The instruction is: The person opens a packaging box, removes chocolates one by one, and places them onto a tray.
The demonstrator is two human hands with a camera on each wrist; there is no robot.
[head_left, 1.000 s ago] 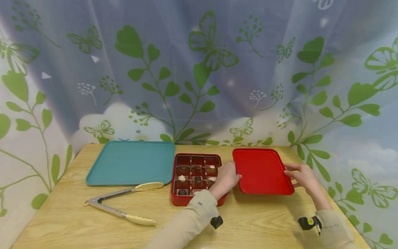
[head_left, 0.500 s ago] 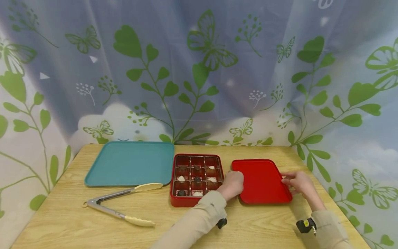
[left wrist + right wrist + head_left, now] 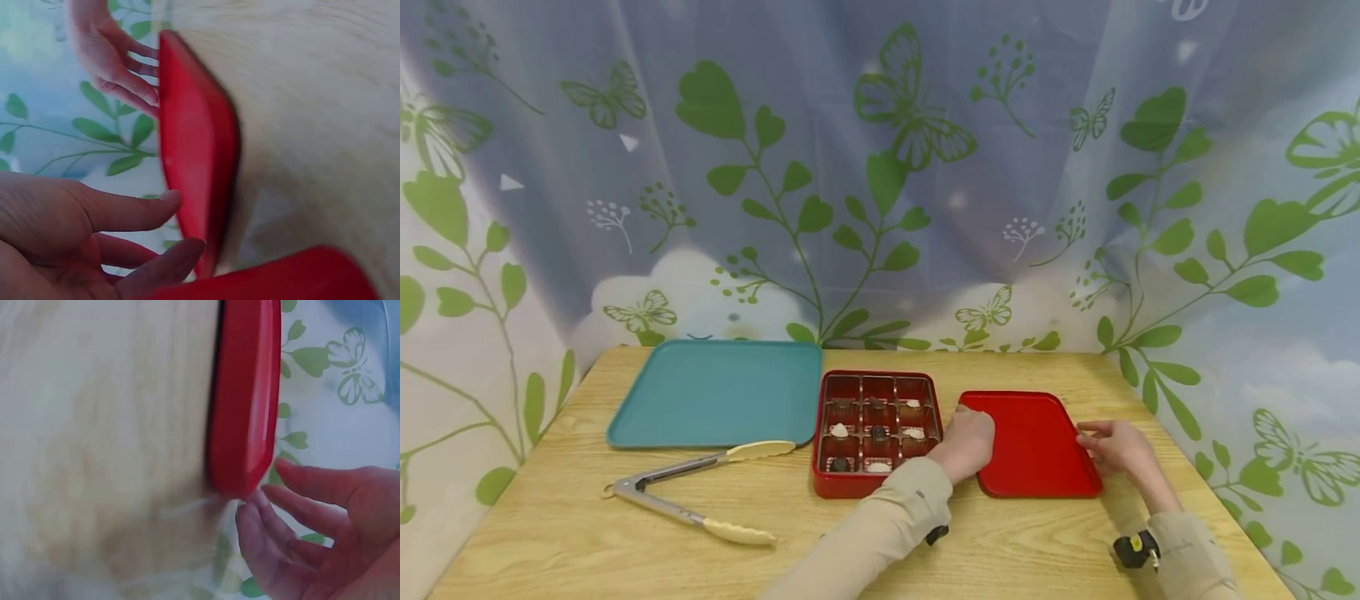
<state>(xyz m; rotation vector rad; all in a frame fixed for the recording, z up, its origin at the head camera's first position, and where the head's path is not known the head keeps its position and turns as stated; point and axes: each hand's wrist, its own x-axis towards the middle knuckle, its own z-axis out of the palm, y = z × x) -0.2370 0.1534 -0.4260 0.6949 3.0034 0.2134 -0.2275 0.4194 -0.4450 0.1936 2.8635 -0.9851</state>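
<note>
A shallow red lid (image 3: 1037, 446) lies on the table at the right, its raised rim upward. My left hand (image 3: 967, 439) is at its left side. In the left wrist view, the left hand's thumb and a fingertip (image 3: 190, 251) are close to the rim with a gap between them. At the opposite side is my right hand (image 3: 1123, 452), fingers spread loosely. In the right wrist view its fingertips (image 3: 247, 512) are right at the lid's corner and the thumb stands apart. Left of the lid sits a red box (image 3: 842, 485) with a clear divided insert holding dark and white chocolates.
A teal tray (image 3: 722, 396) lies at the back left. Metal tongs (image 3: 658, 502) with cream tips lie spread open in front of it. The wooden table (image 3: 1000, 550) ends at a patterned curtain (image 3: 880, 208) behind and at the sides.
The red lid has come down and toward me, from tilted above the table to flat on it. Both hands have moved down with it, and the left hand has shifted slightly right.
</note>
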